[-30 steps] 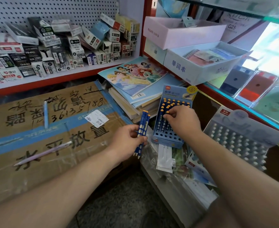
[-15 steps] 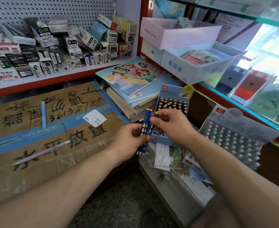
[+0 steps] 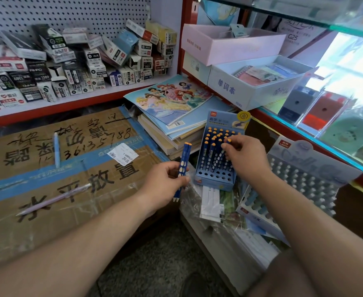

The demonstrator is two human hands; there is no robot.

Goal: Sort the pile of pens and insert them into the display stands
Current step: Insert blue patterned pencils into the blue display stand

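My left hand (image 3: pixel 165 185) grips two blue pens (image 3: pixel 182 168) with orange caps, held nearly upright beside the blue display stand (image 3: pixel 213 179). My right hand (image 3: pixel 246 158) pinches one blue pen (image 3: pixel 219 156) by its orange top, its lower end slanting into the stand among several pens standing there. The stand's front rows of holes are empty. A grey display stand (image 3: pixel 300 179) full of pale pens leans to the right. A light blue pen (image 3: pixel 56 150) and a lilac pen (image 3: pixel 54 199) lie loose on the cardboard box (image 3: pixel 26 228).
A stack of notebooks (image 3: pixel 172 116) lies behind the blue stand. Small pen boxes (image 3: pixel 73 67) crowd the white shelf at the back left. A pink box (image 3: pixel 229 43) and a white box (image 3: pixel 251 86) sit on the glass counter (image 3: pixel 337 146) at right. Plastic-wrapped packs (image 3: pixel 214 202) lie under the stands.
My right hand took one pen from the bundle in my left hand and carried it right to the blue stand. My left hand now holds fewer pens.
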